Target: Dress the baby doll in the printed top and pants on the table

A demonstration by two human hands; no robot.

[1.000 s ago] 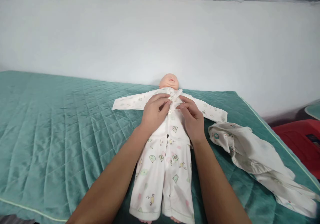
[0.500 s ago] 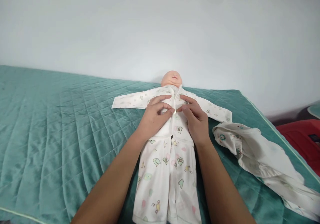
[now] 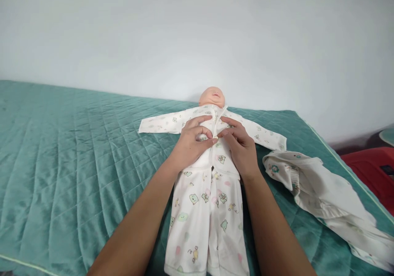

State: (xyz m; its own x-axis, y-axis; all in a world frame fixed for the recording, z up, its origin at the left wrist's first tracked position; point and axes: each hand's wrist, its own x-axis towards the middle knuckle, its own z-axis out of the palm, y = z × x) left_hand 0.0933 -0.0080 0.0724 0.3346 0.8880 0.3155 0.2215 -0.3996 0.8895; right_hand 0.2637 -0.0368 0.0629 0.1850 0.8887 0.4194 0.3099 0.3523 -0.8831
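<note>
A baby doll point(image 3: 211, 97) lies on its back, dressed in a white printed jacket point(image 3: 221, 159) and matching trousers point(image 3: 191, 218). Its sleeves stretch out to both sides. My left hand point(image 3: 193, 142) pinches the jacket's front edge at mid-chest, thumb and index finger closed at the button placket. Right beside it, my right hand point(image 3: 240, 144) pinches the opposite front edge, its fingertips meeting those of the left. A small pale button seems to be between the fingertips, mostly hidden. Above the hands the collar edges stand slightly apart.
A green quilted cover point(image 3: 76, 165) spreads under the doll, up to a white wall point(image 3: 184, 37) behind. To the right lies a crumpled white printed baby garment point(image 3: 326, 194). Past the cover's right edge stands a red object point(image 3: 369, 169).
My left thumb has slid slightly to the right across the placket, toward the right fingertips. Both hands keep their grip on the jacket front; the doll stays in place.
</note>
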